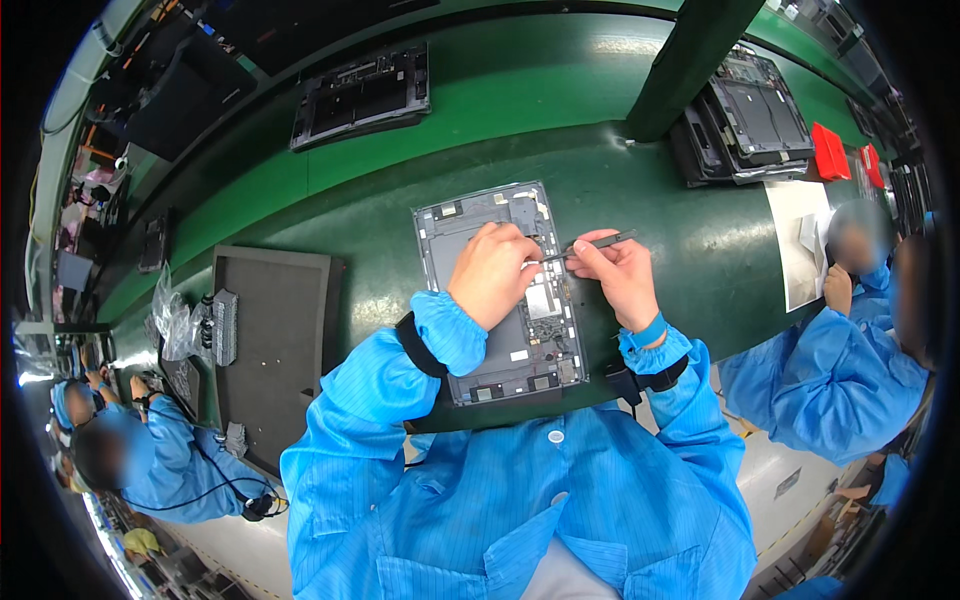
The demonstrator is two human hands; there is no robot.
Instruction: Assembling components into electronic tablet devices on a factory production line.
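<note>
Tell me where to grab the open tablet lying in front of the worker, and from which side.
Probably best to grip the tablet by its two long edges, coming from the near short end. It lies flat on the green bench with its insides facing up, so fingers should stay on the frame. The left hand and the right hand, holding tweezers, cover its middle.

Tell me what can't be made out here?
Head view only:
- Tweezers tip: hidden behind the left hand.
- Parts inside the open device: too small to tell, and partly covered by both hands; right hand.
- Stacked devices top right: partly hidden by a green post.
</note>
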